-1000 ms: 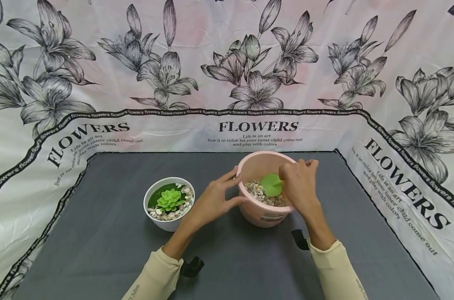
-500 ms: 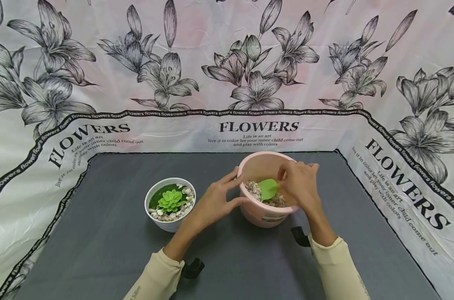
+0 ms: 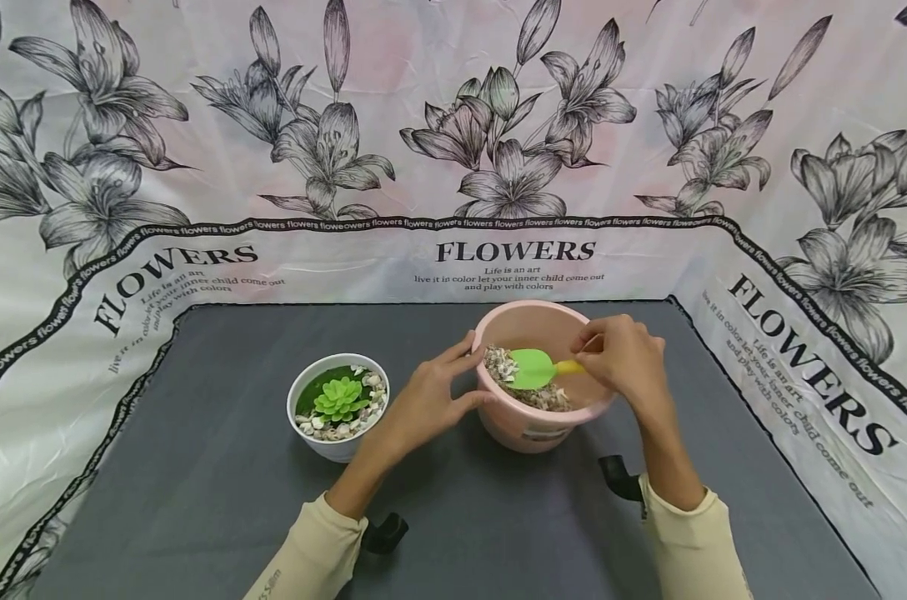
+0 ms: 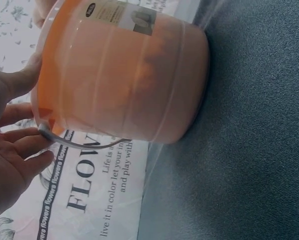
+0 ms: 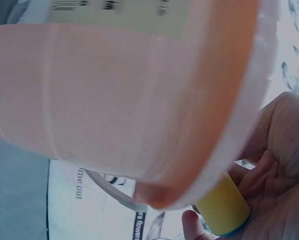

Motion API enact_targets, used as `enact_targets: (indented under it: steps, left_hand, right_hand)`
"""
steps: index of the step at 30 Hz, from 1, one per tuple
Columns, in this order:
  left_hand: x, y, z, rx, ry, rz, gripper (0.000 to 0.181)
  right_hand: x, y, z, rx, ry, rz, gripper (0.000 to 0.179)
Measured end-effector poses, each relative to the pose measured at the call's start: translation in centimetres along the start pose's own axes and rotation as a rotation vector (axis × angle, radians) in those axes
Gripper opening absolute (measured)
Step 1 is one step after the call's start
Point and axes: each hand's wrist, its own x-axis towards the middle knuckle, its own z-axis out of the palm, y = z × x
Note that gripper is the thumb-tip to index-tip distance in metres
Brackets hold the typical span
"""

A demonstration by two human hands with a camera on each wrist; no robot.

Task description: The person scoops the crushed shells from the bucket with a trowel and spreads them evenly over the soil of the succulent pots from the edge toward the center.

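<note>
A pink bucket point(image 3: 524, 432) with small pebbles point(image 3: 549, 400) inside stands on the grey cloth. My left hand point(image 3: 433, 406) grips its left side at the rim, thumb towards the front and fingers further back, by the wire handle point(image 4: 84, 145) in the left wrist view. Over the bucket's right rim, my right hand point(image 3: 624, 360) holds a small toy shovel with a green blade point(image 3: 532, 369) and a yellow handle point(image 5: 223, 206). The blade lies just over the pebbles, its tip against the lighter ones at the left. The palm hides the handle's end in the head view.
Left of the bucket, close to my left forearm, is a white bowl point(image 3: 333, 452) with a green succulent point(image 3: 339, 399) and pale stones. A flower-printed cloth point(image 3: 517, 267) rises behind and at both sides of the grey surface point(image 3: 453, 517).
My right hand has shifted right and pulled back, bringing the shovel's yellow handle into sight. The blade has tilted flatter and pushed pebbles leftward. My left hand keeps its place on the bucket.
</note>
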Motion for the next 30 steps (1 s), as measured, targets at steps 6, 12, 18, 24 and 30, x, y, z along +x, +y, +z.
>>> enact_targets:
  steps: [6,12,18,24,30]
  left_hand:
    - [0.0,-0.1,0.0,0.012,-0.009,-0.013,0.067]
    - [-0.1,-0.1,0.0,0.015,-0.010,-0.029,0.067]
    - [-0.1,0.0,-0.1,0.006,-0.014,-0.023,0.067]
    - [-0.1,0.1,-0.2,-0.003,-0.026,-0.029,0.068]
    - [-0.1,0.0,-0.3,0.010,-0.024,-0.023,0.069]
  right_hand:
    - [-0.5,0.2,-0.9,0.034,0.018,-0.003,0.010]
    - [-1.2,0.4,-2.1,0.061,0.053,-0.015,0.011]
    - [-1.7,0.4,-3.5,0.079,0.062,-0.025,0.009]
    - [-1.7,0.1,-4.4,0.106,0.044,-0.017,0.012]
    - [-1.6,-0.5,-4.6,0.102,0.024,-0.010,0.015]
